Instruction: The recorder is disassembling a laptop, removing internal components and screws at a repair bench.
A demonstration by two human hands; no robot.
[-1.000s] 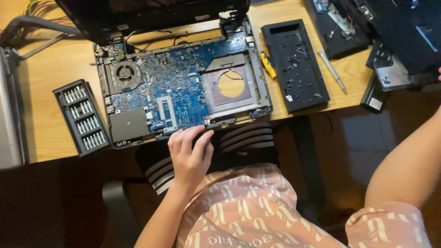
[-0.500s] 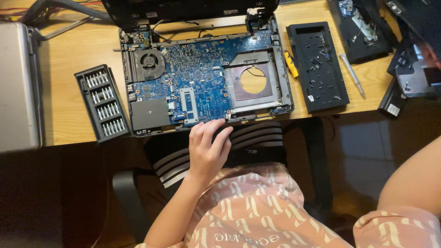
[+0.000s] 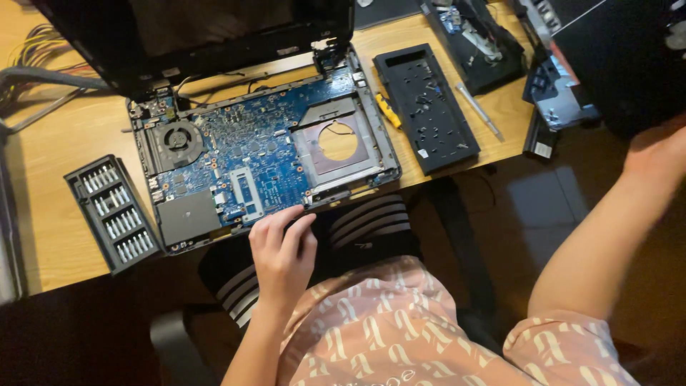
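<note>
Laptop base: the opened laptop base [image 3: 264, 161] is lying in the centre-left of the frame, its long axis running left to right and tilting up toward the right, its near edge overhanging the desk's front edge.
Left hand: the left hand [image 3: 284, 251] is resting with loosely curled fingers on that near edge, pressing rather than gripping anything.
Right hand: the right hand [image 3: 661, 146] is reaching toward the right edge of the frame; I cannot tell whether it is grasping anything.
Counts: one cooling fan [image 3: 175, 137], one screwdriver bit case [image 3: 113, 212], one black cover panel [image 3: 426, 107].
Room: bare wooden desk [image 3: 50, 150] is showing at the left, between case and cables.
</note>
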